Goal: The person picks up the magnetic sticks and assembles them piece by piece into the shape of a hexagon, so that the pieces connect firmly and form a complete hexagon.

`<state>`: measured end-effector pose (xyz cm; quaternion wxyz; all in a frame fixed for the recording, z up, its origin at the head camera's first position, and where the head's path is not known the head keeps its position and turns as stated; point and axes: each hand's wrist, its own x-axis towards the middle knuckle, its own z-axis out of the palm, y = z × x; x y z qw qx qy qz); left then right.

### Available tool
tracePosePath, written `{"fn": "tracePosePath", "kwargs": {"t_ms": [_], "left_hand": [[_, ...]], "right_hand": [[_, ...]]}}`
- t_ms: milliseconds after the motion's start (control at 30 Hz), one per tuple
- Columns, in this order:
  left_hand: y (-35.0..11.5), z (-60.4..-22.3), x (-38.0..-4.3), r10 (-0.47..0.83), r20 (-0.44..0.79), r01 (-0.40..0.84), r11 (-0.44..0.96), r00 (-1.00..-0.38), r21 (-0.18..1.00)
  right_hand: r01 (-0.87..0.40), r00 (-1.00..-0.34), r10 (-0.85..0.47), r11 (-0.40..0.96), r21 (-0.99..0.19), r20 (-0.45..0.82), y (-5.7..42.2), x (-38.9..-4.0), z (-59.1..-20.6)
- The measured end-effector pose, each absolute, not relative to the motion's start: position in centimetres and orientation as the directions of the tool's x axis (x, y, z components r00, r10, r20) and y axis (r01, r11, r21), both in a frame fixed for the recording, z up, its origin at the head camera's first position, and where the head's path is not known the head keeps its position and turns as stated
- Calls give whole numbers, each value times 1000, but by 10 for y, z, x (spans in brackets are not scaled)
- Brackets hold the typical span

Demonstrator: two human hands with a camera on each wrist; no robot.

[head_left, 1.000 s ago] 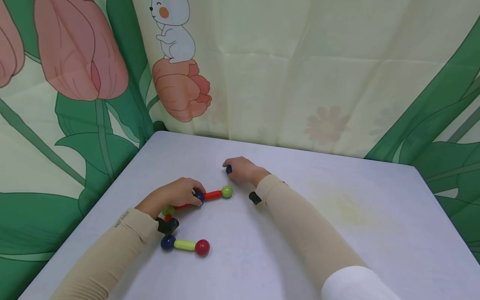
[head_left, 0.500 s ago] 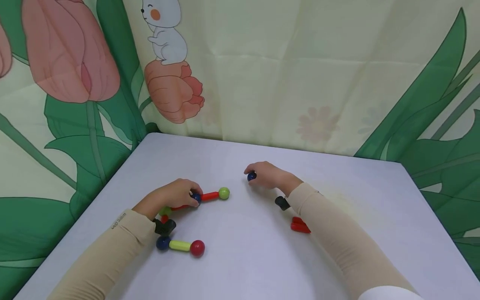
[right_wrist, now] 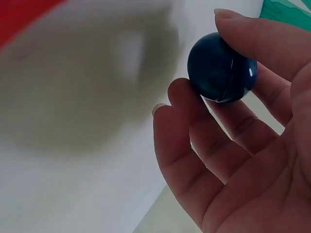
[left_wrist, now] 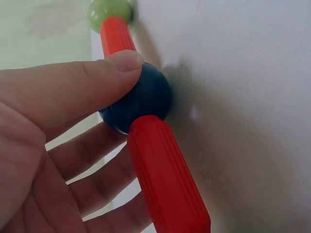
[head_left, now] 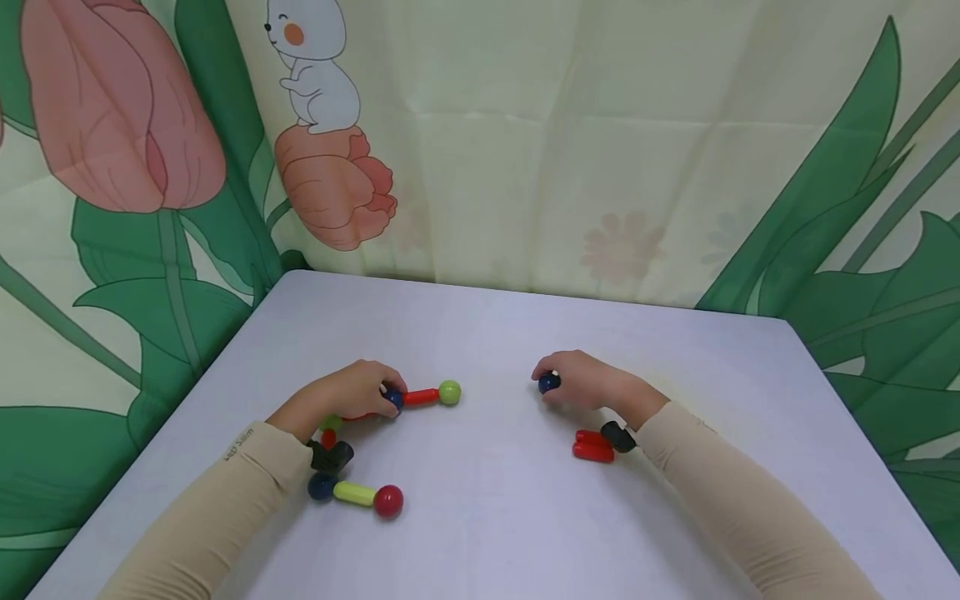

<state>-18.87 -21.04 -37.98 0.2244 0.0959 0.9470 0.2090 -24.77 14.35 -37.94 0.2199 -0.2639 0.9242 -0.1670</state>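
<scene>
My left hand (head_left: 356, 390) pinches a dark blue ball (left_wrist: 148, 94) between thumb and fingers. Red ribbed rods join that ball on both sides; one red rod (head_left: 422, 397) runs right to a light green ball (head_left: 449, 392). The other red rod (left_wrist: 167, 174) leads toward a second green ball (head_left: 331, 423) partly hidden by the wrist. In my right hand (head_left: 581, 382), thumb and fingers grip a separate dark blue ball (right_wrist: 221, 68), raised off the table in the right wrist view. Two loose red rods (head_left: 592, 450) lie just below the right wrist, partly behind its black camera.
Nearer the front, a yellow-green rod (head_left: 354, 493) links a blue ball (head_left: 322, 487) and a red ball (head_left: 388, 502). A white-topped table (head_left: 480, 517) holds everything. A printed curtain (head_left: 480, 167) hangs along its back edge.
My right hand has moved right and toward the front, carrying its blue ball; two red rods, earlier hidden under that arm, now show. The left hand keeps its grip, nearly still.
</scene>
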Motion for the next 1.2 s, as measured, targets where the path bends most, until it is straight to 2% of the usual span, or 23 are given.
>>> {"fn": "tracePosePath", "kwargs": {"t_ms": [400, 600, 1033, 1200], "left_hand": [[-207, -378, -189, 287, -390, 104, 898, -875, 427], [-204, -377, -189, 284, -393, 95, 895, -875, 435], [-195, -378, -190, 294, -384, 101, 887, -875, 450], [-186, -379, -191, 322, -373, 129, 879, -870, 459]], "right_hand": [[-306, -813, -476, 839, -449, -335, 196, -215, -382], [-308, -809, -481, 836, -455, -337, 209, -206, -383], [-309, -810, -475, 844, -438, -343, 190, -216, -386], [-369, -789, -517, 831, -417, -333, 172, -223, -387]]}}
